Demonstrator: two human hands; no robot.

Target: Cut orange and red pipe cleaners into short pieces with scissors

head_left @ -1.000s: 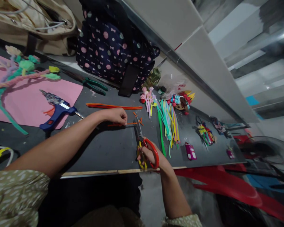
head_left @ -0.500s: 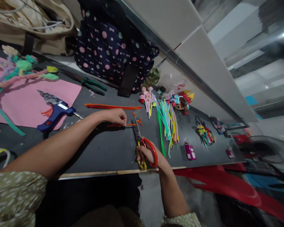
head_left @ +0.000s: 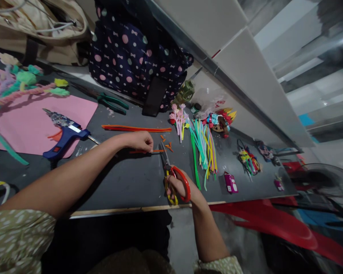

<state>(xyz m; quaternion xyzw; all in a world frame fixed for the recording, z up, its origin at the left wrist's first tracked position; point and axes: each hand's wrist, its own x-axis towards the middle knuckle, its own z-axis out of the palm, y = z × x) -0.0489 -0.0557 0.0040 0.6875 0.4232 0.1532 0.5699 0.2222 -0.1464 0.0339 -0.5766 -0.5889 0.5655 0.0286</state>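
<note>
The left hand [head_left: 140, 140] pinches an orange pipe cleaner [head_left: 144, 151] flat against the dark table [head_left: 125, 182], its free end poking out to the right of the fingers. The right hand [head_left: 180, 188] grips a pair of scissors [head_left: 171, 173] through the red and yellow handles, blades pointing away toward the pipe cleaner's tip.

Compared with half a second ago, the scissors have barely shifted; the blades look closed now at the end of the pipe cleaner, which seems a little shorter. The small orange offcuts [head_left: 168, 145] lie just beyond the blades, much as they did. Both hands keep their grip, and the whole view has tilted slightly.

Taking the scissors as the landmark: a long orange strip [head_left: 135, 128] lies beyond them on the table, a bundle of coloured pipe cleaners [head_left: 202, 146] sits just to their right, and a small pink box [head_left: 230, 182] lies farther right. Well to their left rests a blue glue gun [head_left: 65, 137] at the edge of a pink sheet [head_left: 31, 121]. A spotted dark bag [head_left: 137, 57] stands behind.
</note>
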